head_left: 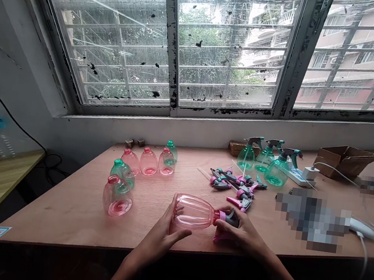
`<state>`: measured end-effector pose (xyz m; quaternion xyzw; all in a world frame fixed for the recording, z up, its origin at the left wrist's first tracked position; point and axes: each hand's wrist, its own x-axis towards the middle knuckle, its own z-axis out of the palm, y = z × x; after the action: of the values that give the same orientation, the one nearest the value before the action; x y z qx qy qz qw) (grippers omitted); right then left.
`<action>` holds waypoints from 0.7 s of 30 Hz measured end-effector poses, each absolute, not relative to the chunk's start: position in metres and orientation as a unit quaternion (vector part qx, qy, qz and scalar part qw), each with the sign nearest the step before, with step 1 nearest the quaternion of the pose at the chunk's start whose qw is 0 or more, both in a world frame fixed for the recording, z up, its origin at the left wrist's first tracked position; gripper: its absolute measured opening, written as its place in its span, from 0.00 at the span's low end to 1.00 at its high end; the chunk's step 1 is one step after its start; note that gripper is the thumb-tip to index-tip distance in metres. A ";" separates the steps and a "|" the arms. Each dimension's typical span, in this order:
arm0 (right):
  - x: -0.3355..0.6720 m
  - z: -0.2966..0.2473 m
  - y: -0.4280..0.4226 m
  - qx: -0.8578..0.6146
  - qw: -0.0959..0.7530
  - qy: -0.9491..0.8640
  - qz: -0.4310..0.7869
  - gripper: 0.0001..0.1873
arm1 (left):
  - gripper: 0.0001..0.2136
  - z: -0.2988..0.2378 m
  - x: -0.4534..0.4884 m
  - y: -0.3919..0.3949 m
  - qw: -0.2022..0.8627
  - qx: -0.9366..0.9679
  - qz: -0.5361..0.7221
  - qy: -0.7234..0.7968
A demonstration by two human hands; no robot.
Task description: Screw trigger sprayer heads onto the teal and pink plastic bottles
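Observation:
A clear pink spray bottle (194,212) lies sideways in the air above the table's front edge. My left hand (165,226) cups its base, the thumb along the lower side. At the neck, my right hand (239,229) is closed around the pink-and-grey spray head (227,217), which sits on the bottle's mouth; a pink trigger points down below the fingers. Just beyond my right hand lies a pile of loose spray heads (236,183), pink-and-grey and green, some with thin tubes. To the left stand headless pink bottles (149,161) and green bottles (122,173).
Green spray bottles with heads fitted (277,171) stand at the back right, beside a power strip (301,175) and an open cardboard box (343,160). White cables cross the right side. The wooden table (70,216) meets the wall under the window.

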<state>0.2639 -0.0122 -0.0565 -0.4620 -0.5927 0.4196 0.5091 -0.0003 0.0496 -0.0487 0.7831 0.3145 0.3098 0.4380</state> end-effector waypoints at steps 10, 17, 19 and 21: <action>0.264 -0.055 -0.013 -0.466 0.510 -0.601 0.403 0.20 | 0.46 -0.049 -0.001 0.049 0.474 0.769 0.299 0.307; 0.264 -0.057 -0.013 -0.449 0.509 -0.582 0.449 0.20 | 0.50 -0.047 -0.001 0.048 0.440 0.783 0.313 0.308; 0.264 -0.056 -0.013 -0.449 0.510 -0.592 0.433 0.19 | 0.52 -0.048 -0.001 0.048 0.453 0.776 0.308 0.311; 0.264 -0.055 -0.013 -0.449 0.512 -0.601 0.418 0.18 | 0.51 -0.048 -0.001 0.049 0.465 0.769 0.306 0.313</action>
<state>0.2642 -0.0128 -0.0554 -0.4493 -0.6014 0.4178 0.5118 -0.0007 0.0487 -0.0480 0.7693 0.3130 0.3062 0.4653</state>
